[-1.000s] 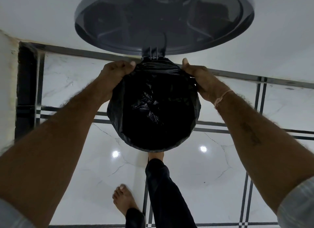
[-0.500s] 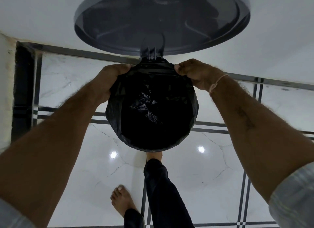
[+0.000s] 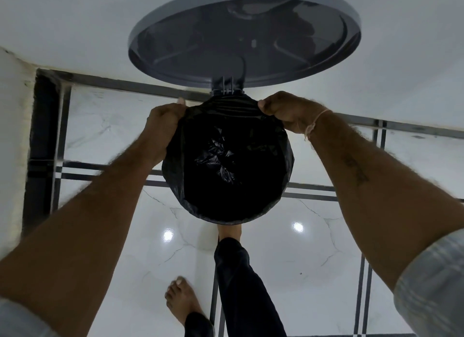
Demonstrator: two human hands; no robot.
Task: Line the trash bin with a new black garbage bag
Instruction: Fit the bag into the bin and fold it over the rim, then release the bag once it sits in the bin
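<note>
Floor: white marble floor [image 3: 100, 236] with dark inlay strips; the bin stands near its far edge, by the wall.
Standing foot: bare foot [image 3: 182, 301], flat on the floor at the near side.
Pedal leg: dark-trousered leg [image 3: 241, 281], with its foot tucked under the bin's near rim; the pedal is hidden but probably pressed.
Risk, leg: easing that foot would likely drop the lid onto both hands.
Task item: black plastic garbage bag [image 3: 226, 161], sitting inside the round trash bin [image 3: 227, 221]; mouth folded over the rim, bottom crumpled.
Risk, bag: the film looks taut at the far rim, so a harder pull may tear it at the hinge or peel the near-rim fold loose.
Left hand [image 3: 163, 125]: at the far-left rim, fingers curled and clutching the bag's edge, thumb tip on top, forearm stretched forward.
Right hand [image 3: 283, 113]: at the far-right rim, knuckles up, fingers hooked over and gripping the bag's edge.
Hinge: grey hinge bracket [image 3: 227, 87], on the far rim between the hands.
Lid: round grey plastic lid [image 3: 243, 35], swung open against the wall.
</note>
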